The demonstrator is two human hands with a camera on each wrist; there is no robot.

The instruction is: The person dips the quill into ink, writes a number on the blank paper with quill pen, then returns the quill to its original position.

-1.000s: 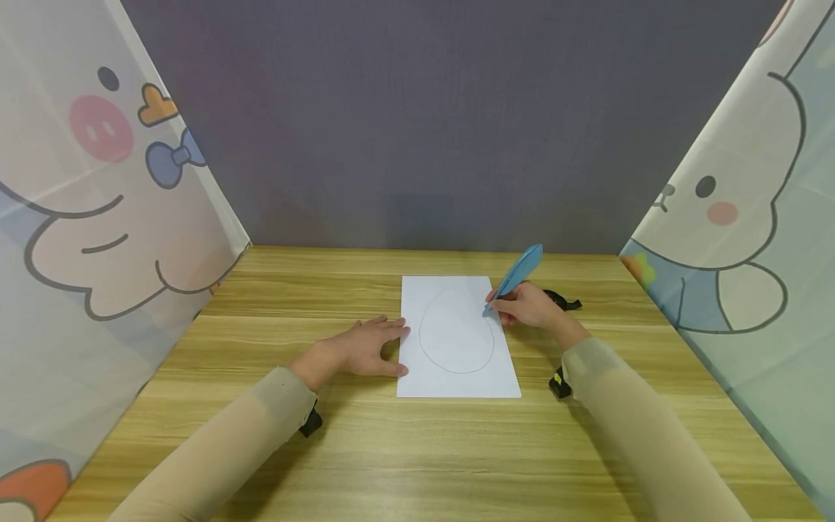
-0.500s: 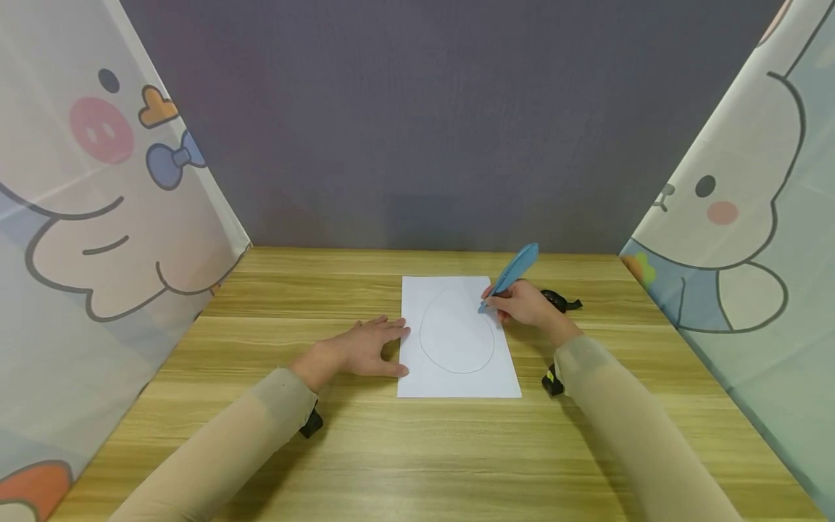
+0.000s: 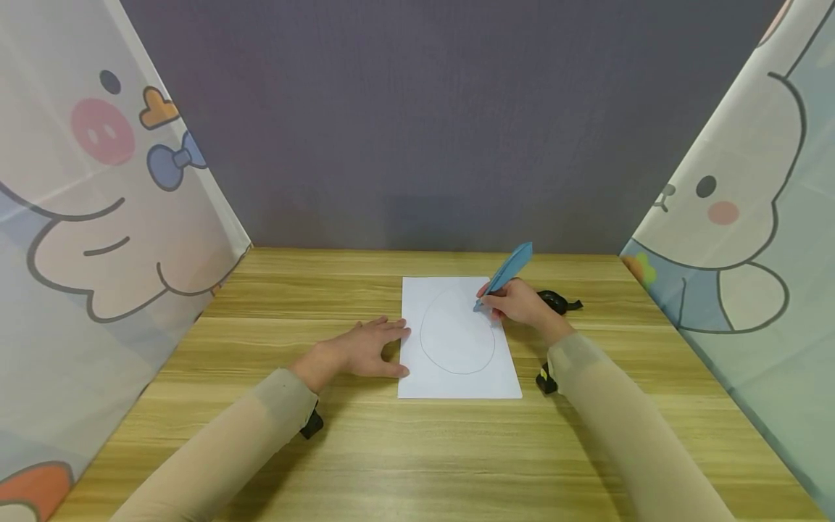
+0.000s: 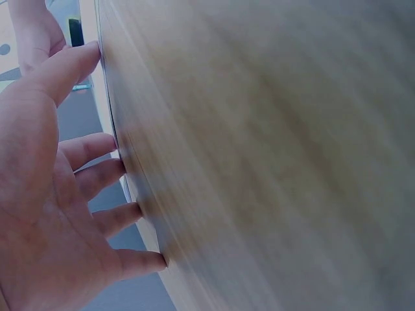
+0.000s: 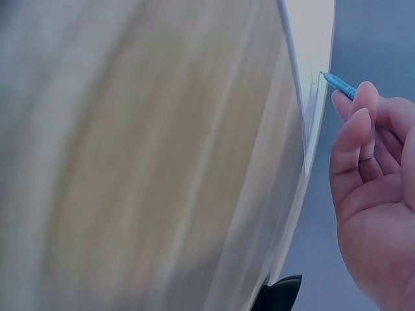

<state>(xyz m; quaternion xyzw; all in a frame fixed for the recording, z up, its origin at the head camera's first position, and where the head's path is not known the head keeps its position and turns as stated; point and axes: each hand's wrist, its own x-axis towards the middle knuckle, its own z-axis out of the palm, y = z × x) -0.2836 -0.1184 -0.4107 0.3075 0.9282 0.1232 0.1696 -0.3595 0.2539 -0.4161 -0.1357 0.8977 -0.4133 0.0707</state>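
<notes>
A white sheet of paper (image 3: 417, 386) lies on the table with a thin, roughly oval pencil-like line (image 3: 462, 373) drawn on it. My right hand (image 3: 518, 301) pinches a blue feather-shaped pen (image 3: 512, 267) between thumb and fingers; its feather end leans up and to the right. The pen's tip (image 5: 329, 76) is at the paper in the right wrist view, on the oval's upper right side. My left hand (image 3: 368, 349) lies with fingers spread at the sheet's left edge, fingertips and thumb resting on it. In the left wrist view the fingers (image 4: 97, 178) are straight and hold nothing.
Behind my right wrist sits a black object with a strap-like end (image 3: 554, 301). The wood-grain table (image 3: 417, 464) meets a dark grey panel (image 3: 417, 130) at the back. Cartoon-print cloths (image 3: 85, 217) stand on both sides.
My right hand and the pen have moved a little left and up along the sheet, their tip following the oval's upper right. The left hand and the paper have stayed in place.
</notes>
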